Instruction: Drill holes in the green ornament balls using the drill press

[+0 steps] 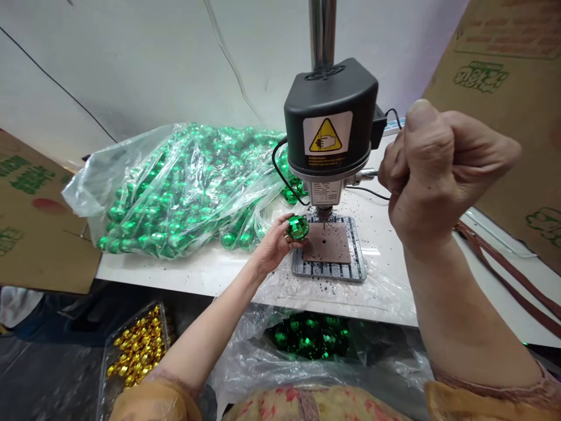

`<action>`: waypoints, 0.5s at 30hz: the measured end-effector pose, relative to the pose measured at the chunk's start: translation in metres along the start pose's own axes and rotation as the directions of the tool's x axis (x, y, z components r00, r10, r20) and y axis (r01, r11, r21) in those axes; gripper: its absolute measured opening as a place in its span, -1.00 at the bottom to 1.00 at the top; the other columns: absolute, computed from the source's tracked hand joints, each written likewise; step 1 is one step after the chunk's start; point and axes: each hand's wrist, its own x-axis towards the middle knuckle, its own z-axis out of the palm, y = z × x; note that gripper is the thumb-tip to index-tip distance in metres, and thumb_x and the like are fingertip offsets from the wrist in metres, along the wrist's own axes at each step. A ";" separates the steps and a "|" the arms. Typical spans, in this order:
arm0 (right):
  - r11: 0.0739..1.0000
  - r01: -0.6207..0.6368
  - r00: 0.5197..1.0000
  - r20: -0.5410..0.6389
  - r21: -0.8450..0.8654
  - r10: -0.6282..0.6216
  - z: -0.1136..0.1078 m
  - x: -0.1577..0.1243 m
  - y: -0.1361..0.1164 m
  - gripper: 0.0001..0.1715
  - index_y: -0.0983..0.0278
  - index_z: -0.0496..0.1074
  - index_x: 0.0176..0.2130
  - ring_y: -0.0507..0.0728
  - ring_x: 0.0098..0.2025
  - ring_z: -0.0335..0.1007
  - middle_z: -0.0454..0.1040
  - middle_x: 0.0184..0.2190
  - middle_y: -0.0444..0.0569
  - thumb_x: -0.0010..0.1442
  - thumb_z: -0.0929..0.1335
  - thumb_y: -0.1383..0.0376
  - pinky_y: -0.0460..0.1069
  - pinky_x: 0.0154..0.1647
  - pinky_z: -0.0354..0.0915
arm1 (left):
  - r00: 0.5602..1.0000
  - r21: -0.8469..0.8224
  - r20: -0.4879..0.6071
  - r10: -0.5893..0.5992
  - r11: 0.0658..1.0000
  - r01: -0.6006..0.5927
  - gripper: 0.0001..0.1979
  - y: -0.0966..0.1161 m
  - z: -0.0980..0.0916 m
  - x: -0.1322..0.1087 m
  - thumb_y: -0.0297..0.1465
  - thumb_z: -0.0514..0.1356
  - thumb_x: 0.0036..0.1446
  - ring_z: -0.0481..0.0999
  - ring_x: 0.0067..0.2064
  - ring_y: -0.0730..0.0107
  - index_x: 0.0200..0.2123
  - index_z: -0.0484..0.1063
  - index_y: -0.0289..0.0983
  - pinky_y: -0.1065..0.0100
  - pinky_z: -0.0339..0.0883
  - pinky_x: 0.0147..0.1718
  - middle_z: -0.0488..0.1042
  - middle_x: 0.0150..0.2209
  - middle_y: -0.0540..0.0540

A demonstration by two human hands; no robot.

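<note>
Head view, down onto a white desk (197,279) with a small drill (331,126) standing in the middle. Pinches a faceted green ball (298,227) in the left hand (272,248), grip narrow, thumb and fingertips closed round it. Holds the ball low at the left edge of the ribbed base (329,271), just beside the brown pad (328,245) and a little left of and below the chuck (324,211); cannot tell whether touching the base. Clenches the right hand (432,169) into a fist high on the right, near the camera, grip tight around the thin metal lever (366,173) sticking out of the drill's right side. Black housing on the drill, with a yellow warning sticker (326,135) on its front, a steel column (322,29) rising behind it out of the top of the frame, and a black cable (279,169) looping down the left side. One small hole in the middle of the pad, right under the chuck. Black specks strewn over the desk around the base. On the desk to the left, a big clear bag (175,187) stuffed with more green balls, its near end close to the left hand. Brown cardboard (30,216) leaning at the far left and again at the far right. Below the desk's front edge, a second clear bag of green balls (311,338) straight ahead, and a tray of gold balls (138,345) to its left. Brown straps (504,266) lying across the desk's right end, under the right forearm.
</note>
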 end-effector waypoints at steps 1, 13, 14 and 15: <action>1.000 -0.001 1.000 0.004 0.002 0.001 -0.001 0.000 0.001 -0.45 0.25 0.17 -0.66 -0.12 -0.68 -0.02 0.02 -0.75 -0.27 0.29 0.38 0.35 -0.04 -0.61 -0.07 | 1.000 -0.009 -0.009 -0.003 1.000 0.003 -0.38 -0.004 0.001 0.001 0.04 0.39 0.10 0.66 -0.21 0.26 0.09 0.34 -0.14 0.19 0.55 -0.21 0.60 -0.03 -0.16; 0.998 -0.055 0.998 0.031 -0.035 0.056 0.000 -0.001 -0.009 -0.44 0.27 0.14 -0.64 -0.17 -0.64 0.02 0.11 -0.71 -0.27 0.37 0.31 0.37 -0.09 -0.56 -0.04 | 0.969 0.261 0.034 0.245 0.934 -0.245 -0.39 -0.044 0.017 0.025 -0.02 0.47 0.05 0.58 0.00 0.24 0.01 0.35 -0.19 0.22 0.37 0.07 0.60 -0.06 -0.11; 0.999 -0.041 0.999 0.034 -0.031 0.042 0.000 -0.001 -0.007 -0.44 0.28 0.14 -0.63 -0.17 -0.64 0.02 0.10 -0.71 -0.27 0.37 0.32 0.38 -0.09 -0.57 -0.04 | 0.967 0.275 0.046 0.250 0.928 -0.253 -0.40 -0.047 0.018 0.026 -0.03 0.47 0.07 0.57 0.02 0.23 0.02 0.35 -0.19 0.21 0.36 0.08 0.60 -0.04 -0.13; 0.999 -0.031 0.999 0.036 -0.028 0.032 0.000 -0.001 -0.006 -0.44 0.28 0.13 -0.63 -0.16 -0.64 0.02 0.10 -0.71 -0.27 0.37 0.32 0.38 -0.08 -0.57 -0.05 | 0.965 0.291 0.059 0.254 0.921 -0.260 -0.41 -0.049 0.018 0.027 -0.04 0.46 0.08 0.56 0.04 0.22 0.03 0.35 -0.19 0.20 0.36 0.10 0.59 -0.01 -0.14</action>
